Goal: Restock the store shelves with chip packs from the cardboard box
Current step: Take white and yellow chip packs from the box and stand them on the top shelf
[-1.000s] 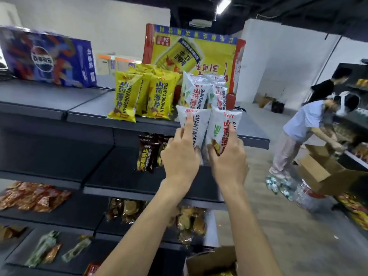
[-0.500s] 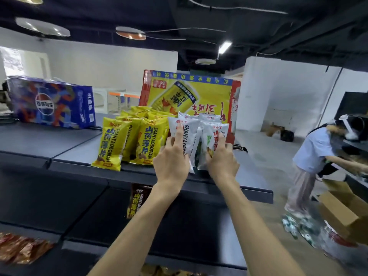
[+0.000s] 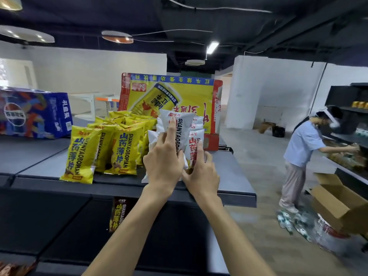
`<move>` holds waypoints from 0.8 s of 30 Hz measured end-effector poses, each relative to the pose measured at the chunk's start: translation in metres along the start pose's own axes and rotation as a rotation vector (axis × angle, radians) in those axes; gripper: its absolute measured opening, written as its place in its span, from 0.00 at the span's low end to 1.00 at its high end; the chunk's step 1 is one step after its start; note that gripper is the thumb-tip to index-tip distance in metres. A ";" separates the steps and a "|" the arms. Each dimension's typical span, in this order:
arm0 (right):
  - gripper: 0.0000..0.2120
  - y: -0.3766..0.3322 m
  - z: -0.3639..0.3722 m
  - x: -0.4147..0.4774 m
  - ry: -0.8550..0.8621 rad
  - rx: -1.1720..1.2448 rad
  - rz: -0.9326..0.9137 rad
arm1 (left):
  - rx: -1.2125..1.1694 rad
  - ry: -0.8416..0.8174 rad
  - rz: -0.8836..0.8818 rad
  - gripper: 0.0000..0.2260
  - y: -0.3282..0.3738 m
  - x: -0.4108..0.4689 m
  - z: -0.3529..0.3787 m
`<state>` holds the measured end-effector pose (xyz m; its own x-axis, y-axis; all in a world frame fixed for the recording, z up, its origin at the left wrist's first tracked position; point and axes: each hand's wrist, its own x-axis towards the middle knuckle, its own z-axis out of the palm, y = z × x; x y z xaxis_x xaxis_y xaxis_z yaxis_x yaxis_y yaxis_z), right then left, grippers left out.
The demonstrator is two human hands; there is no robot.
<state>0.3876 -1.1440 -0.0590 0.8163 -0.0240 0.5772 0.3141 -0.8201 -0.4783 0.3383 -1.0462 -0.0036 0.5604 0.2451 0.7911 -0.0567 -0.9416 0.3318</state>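
The yellow chip packs (image 3: 83, 154) carry blue lettering; the white chip packs (image 3: 183, 124) carry black and red lettering. The shelf (image 3: 39, 168) is dark grey. A blue carton (image 3: 39, 114) bears a red-white-blue roundel; the yellow carton (image 3: 191, 94) has red edges.

"SHANYAOBOPIAN" and 山药薄片 run down the yellow packs (image 3: 82, 154) at the top shelf (image 3: 235, 172) front edge. The white pack (image 3: 185, 124) and the dark pack (image 3: 117, 214) beneath carry the same. The upside-down yellow carton (image 3: 169, 96) reads 红牛.

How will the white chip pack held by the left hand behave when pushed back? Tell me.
Probably light and puffy: the white chip pack stands on the shelf, propped by the left hand. It likely tips easily, being tall on a narrow base. Its glossy film may slide.
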 end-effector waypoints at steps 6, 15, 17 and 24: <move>0.36 0.036 -0.026 -0.009 0.000 0.218 -0.045 | -0.038 0.051 0.128 0.39 0.049 0.018 0.011; 0.27 0.105 -0.062 0.004 0.037 0.181 0.061 | 0.163 -0.211 0.297 0.34 0.131 0.072 0.112; 0.27 0.116 -0.065 0.008 0.041 0.174 0.066 | 0.216 -0.297 0.283 0.33 0.132 0.084 0.136; 0.27 0.124 -0.063 0.032 0.035 0.199 0.075 | 0.304 -0.410 0.159 0.32 0.123 0.097 0.199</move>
<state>0.4228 -1.2828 -0.0583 0.8245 -0.1033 0.5563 0.3457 -0.6863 -0.6398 0.5505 -1.1845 0.0116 0.8449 0.0404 0.5334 0.0402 -0.9991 0.0120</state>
